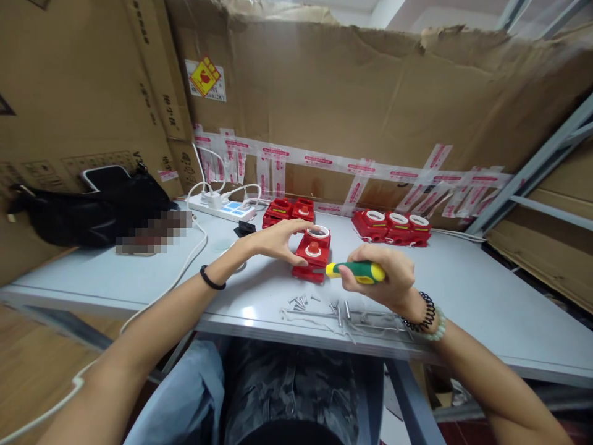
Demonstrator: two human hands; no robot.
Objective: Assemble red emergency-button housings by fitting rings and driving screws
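My right hand point(393, 272) grips the green and yellow handle of a screwdriver point(364, 272), which lies nearly level and points left. Its handle end meets the right side of a red plastic housing point(319, 252); the tip cannot be made out. On this housing are a white ring at the back and a red knob on top. From the left, my left hand point(278, 240) holds the housing, thumb on the near side and fingers towards the white ring. Loose screws point(300, 303) and metal pins point(343, 311) lie on the table in front of it.
Similar red housings point(391, 228) stand at the back right, others point(287, 211) at the back. A power strip point(222, 207) with white cables sits at the back left, near a black bag point(102, 204). Thin rods point(370, 324) lie by the table's front edge. Cardboard point(324, 86) walls the back.
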